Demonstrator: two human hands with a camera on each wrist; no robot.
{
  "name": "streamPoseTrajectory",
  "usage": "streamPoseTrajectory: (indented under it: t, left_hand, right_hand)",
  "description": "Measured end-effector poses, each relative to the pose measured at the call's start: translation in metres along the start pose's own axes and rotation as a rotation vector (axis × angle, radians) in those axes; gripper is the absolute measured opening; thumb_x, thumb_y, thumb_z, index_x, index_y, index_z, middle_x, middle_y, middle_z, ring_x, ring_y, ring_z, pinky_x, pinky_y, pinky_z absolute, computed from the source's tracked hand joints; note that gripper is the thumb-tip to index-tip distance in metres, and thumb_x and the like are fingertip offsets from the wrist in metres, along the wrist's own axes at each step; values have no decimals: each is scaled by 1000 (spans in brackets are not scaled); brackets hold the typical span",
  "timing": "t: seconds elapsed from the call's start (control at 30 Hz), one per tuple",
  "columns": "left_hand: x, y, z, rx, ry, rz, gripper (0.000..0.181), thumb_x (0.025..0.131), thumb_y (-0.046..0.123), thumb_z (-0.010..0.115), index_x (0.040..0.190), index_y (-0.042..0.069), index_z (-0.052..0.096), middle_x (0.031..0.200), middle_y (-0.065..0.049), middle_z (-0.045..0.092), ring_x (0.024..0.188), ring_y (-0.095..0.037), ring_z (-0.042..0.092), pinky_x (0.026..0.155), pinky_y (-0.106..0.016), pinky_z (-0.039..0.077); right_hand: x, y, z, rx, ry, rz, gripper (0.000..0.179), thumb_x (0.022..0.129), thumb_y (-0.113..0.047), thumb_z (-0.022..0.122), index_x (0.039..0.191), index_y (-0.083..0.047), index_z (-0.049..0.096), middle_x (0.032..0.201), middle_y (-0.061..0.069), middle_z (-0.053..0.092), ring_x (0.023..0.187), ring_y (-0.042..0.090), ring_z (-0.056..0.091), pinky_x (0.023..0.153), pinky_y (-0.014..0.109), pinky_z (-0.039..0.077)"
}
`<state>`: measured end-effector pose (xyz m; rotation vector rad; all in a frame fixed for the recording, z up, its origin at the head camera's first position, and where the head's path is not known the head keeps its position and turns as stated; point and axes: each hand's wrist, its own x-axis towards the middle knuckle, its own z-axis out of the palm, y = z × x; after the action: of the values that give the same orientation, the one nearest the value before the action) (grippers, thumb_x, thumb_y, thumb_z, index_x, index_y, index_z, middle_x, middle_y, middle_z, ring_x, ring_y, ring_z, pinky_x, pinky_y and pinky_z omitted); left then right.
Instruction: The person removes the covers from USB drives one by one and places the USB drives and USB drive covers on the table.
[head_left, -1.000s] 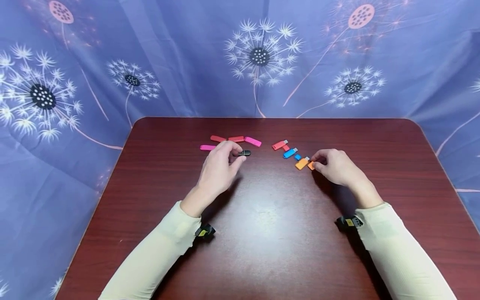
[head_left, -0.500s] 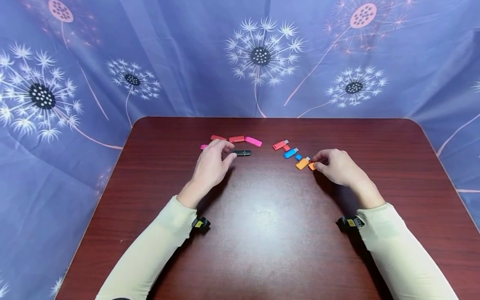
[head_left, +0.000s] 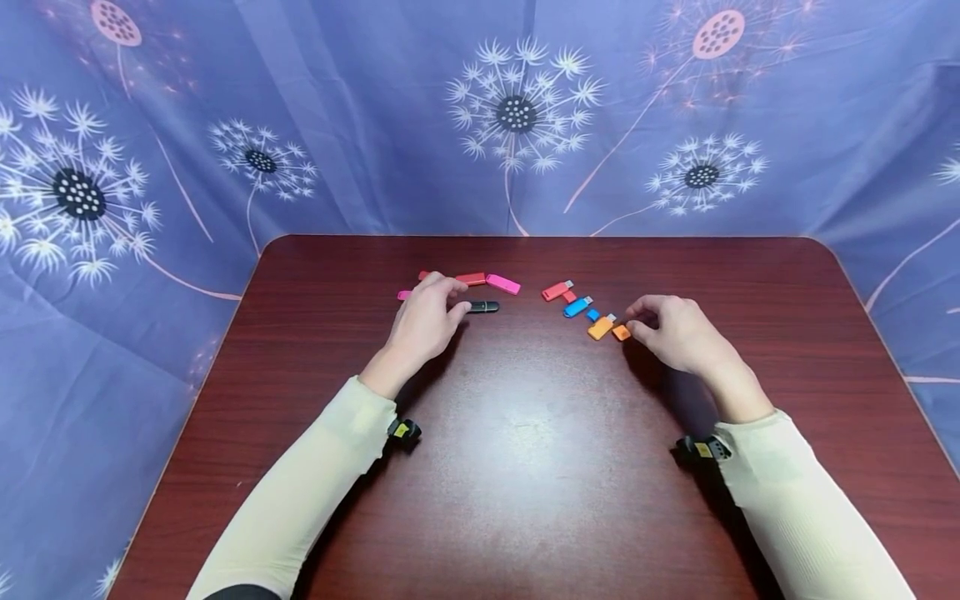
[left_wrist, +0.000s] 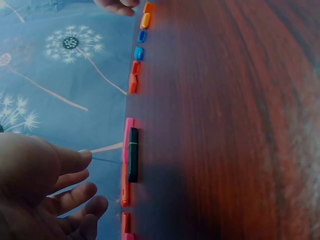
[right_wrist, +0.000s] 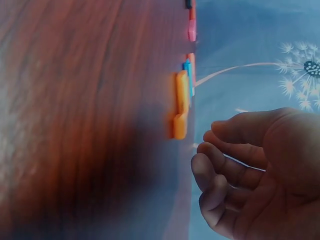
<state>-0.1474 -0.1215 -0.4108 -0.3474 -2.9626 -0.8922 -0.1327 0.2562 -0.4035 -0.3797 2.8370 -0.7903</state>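
My left hand (head_left: 426, 321) hovers by the left end of a capped black USB stick (head_left: 486, 307), fingers loosely bent and holding nothing. In the left wrist view a gap shows between the fingers and the black stick (left_wrist: 133, 156). Just right of a small orange cap (head_left: 621, 332), my right hand (head_left: 678, 333) is loosely bent too, with nothing in its grasp. The right wrist view shows the orange cap (right_wrist: 179, 127) apart from the fingertips. Left of that cap lies an uncapped orange USB stick (head_left: 600, 327) with its metal plug bare.
An uncapped blue stick (head_left: 577, 307) with its blue cap (head_left: 592, 315) and a red stick (head_left: 557, 291) with its red cap (head_left: 569, 296) lie farther back. Pink (head_left: 503, 284) and red (head_left: 471, 279) capped sticks lie behind the black one; others are partly hidden by my left hand.
My left hand has let go of the black USB stick and drawn back to the left. The right hand has eased slightly away from the orange cap, which shows more fully.
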Motion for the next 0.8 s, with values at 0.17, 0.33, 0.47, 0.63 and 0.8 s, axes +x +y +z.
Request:
streamPoseTrajectory:
  t: [0.17, 0.33, 0.47, 0.63, 0.8]
  left_hand:
    - [8, -1, 6, 53, -61, -7, 36, 104, 24, 71, 138, 10, 70, 126, -6, 63, 103, -21, 66, 88, -42, 55]
    - [16, -2, 13, 101, -104, 28, 37, 105, 25, 70, 138, 10, 70, 128, -7, 63, 109, -23, 64, 90, -42, 54]
    - [21, -2, 17, 143, -129, 55, 36, 104, 25, 71, 137, 9, 71, 126, -8, 63, 115, -24, 63, 94, -41, 53]
    - [24, -1, 19, 195, -153, 70, 35, 104, 25, 71, 136, 10, 72, 129, -9, 63, 119, -29, 63, 97, -44, 53]
    - [26, -1, 21, 245, -158, 96, 28, 104, 22, 71, 130, 10, 76, 124, -8, 65, 114, -32, 63, 97, -43, 53]
  right_hand:
    - [-4, -10, -3, 3, 21, -16, 24, 103, -14, 68, 120, 1, 72, 104, 14, 74, 92, 29, 67, 83, 49, 52]
    - [-7, -20, -5, 12, 57, -45, 21, 102, -12, 69, 118, 0, 73, 104, 13, 75, 89, 27, 66, 80, 47, 52]
    - [-10, -28, -6, 19, 71, -61, 20, 100, -10, 69, 118, -1, 74, 100, 10, 75, 83, 24, 64, 75, 42, 51]
    - [-11, -34, -6, 16, 77, -77, 21, 100, -10, 70, 117, 0, 74, 98, 10, 73, 80, 23, 62, 72, 40, 51]
    - [-12, -38, -6, 26, 99, -99, 18, 100, -10, 71, 114, -1, 75, 94, 7, 73, 79, 21, 64, 71, 40, 51]
